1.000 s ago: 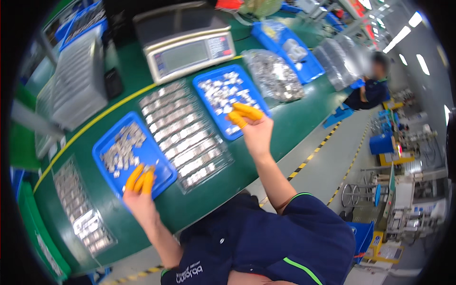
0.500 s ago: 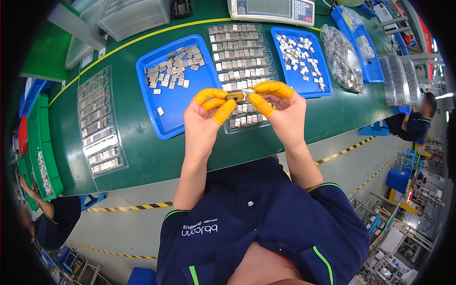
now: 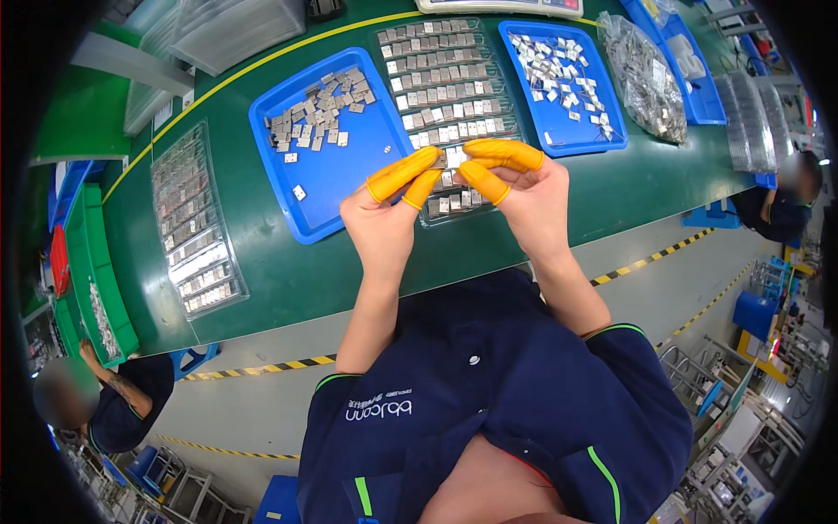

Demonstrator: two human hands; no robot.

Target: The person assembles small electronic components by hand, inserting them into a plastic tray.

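Observation:
Both hands meet over the lower part of a clear plastic tray (image 3: pixel 443 92) filled with rows of metal USB connectors. Yellow finger cots cover the thumb and fingers in use. My left hand (image 3: pixel 384 210) is closed, pinching a small metal USB connector shell (image 3: pixel 440 162) at its fingertips. Opposite it, my right hand (image 3: pixel 531 196) is closed on a small white connector piece (image 3: pixel 453 157), its end close to the shell. Whether the two parts touch is too small to tell. The fingertips hide some tray rows.
To the left, a blue tray (image 3: pixel 327 214) holds loose metal shells; to the right, another blue tray (image 3: pixel 563 140) holds white pieces. A second filled clear tray (image 3: pixel 196 223), a bag of parts (image 3: pixel 643 79) and a scale (image 3: pixel 497 7) share the green table (image 3: pixel 288 288). Co-workers sit at both sides.
My view has shifted slightly, so the table sits higher and the scale is mostly cut off. My left fingers have straightened, and the two held parts remain close together.

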